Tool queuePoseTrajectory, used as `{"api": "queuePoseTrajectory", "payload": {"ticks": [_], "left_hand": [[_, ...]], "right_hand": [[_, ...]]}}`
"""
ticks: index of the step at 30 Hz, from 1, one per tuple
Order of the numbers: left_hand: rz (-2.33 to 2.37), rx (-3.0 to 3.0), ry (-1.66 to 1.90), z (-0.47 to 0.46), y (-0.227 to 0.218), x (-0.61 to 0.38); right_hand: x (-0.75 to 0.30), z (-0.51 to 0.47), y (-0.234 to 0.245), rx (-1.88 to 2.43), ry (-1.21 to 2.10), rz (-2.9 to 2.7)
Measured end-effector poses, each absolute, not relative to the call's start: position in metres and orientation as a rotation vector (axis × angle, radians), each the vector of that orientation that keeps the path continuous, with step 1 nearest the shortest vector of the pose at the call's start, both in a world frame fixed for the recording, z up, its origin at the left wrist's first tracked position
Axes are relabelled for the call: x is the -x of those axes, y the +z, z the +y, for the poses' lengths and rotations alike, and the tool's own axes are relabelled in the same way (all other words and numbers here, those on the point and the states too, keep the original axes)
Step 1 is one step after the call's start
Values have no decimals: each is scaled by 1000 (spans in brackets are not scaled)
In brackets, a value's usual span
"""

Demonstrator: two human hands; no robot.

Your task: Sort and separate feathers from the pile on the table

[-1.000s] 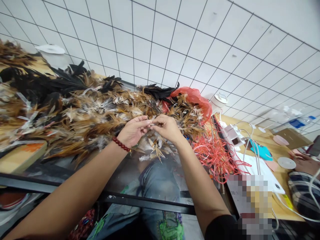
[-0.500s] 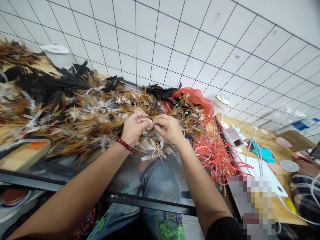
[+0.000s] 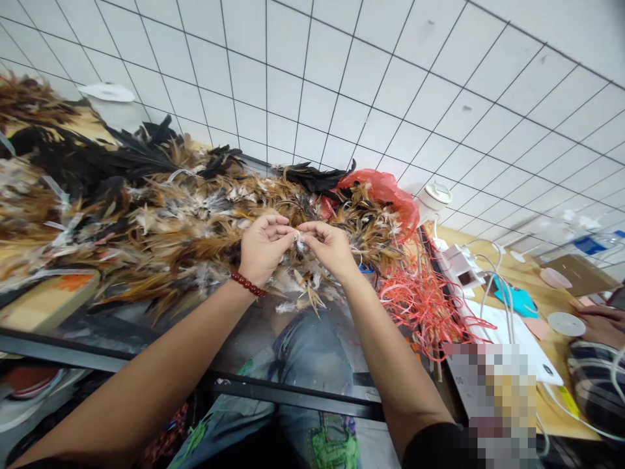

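My left hand (image 3: 266, 251), with a dark red bead bracelet (image 3: 248, 284) at its wrist, pinches the white base of a small feather (image 3: 299, 242). From the other side, the thumb and fingertips of my right hand (image 3: 329, 246) close on the same feather. Most of it is hidden by my fingertips. Behind and left of both hands spreads a large heap of brown and cream feathers (image 3: 180, 241). A few loose pale feathers (image 3: 308, 293) lie just below my hands on the dark table edge.
Black feathers (image 3: 92, 159) lie along the back left. A red plastic bag (image 3: 383, 189) and tangled red strips (image 3: 415, 299) are at right, beside white cables and a white charger (image 3: 461, 267). Another person's hand (image 3: 603, 322) shows at the far right. A tiled wall (image 3: 312, 78) rises behind.
My right hand has shifted slightly left and down, its fingers closer against the left fingertips. The white feather base shows a little more between them.
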State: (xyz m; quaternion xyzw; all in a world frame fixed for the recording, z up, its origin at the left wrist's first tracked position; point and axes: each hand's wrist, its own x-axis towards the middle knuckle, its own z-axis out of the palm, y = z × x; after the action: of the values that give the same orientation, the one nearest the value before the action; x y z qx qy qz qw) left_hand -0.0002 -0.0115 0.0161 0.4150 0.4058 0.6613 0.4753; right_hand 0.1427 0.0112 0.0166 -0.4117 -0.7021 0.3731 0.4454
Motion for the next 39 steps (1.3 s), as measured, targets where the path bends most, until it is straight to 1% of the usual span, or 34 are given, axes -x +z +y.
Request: {"api": "queuePoseTrajectory", "payload": {"ticks": [8, 12, 15, 20, 24, 29, 32, 39], "left_hand": [[1000, -988, 1604, -11, 18, 1], [1003, -992, 1566, -10, 16, -2], [1019, -979, 1510, -10, 14, -4], [1058, -943, 1392, -9, 12, -4], [1059, -971, 1350, -10, 14, -3], [958, -978, 1278, -16, 20, -3], [975, -1008, 1279, -16, 21, -3], [881, -799, 1438, -13, 18, -4]], "right_hand": [[-141, 2, 29, 1056, 721, -1799], [-138, 1, 28, 1118, 702, -1803], [-136, 3, 25, 1136, 766, -1710], [-136, 10, 19, 1119, 1015, -1517], [-137, 13, 18, 1087, 1065, -1446], [-140, 9, 23, 1150, 839, -1579], [-142, 7, 25, 1160, 750, -1641], [-138, 4, 26, 1129, 547, -1776]]}}
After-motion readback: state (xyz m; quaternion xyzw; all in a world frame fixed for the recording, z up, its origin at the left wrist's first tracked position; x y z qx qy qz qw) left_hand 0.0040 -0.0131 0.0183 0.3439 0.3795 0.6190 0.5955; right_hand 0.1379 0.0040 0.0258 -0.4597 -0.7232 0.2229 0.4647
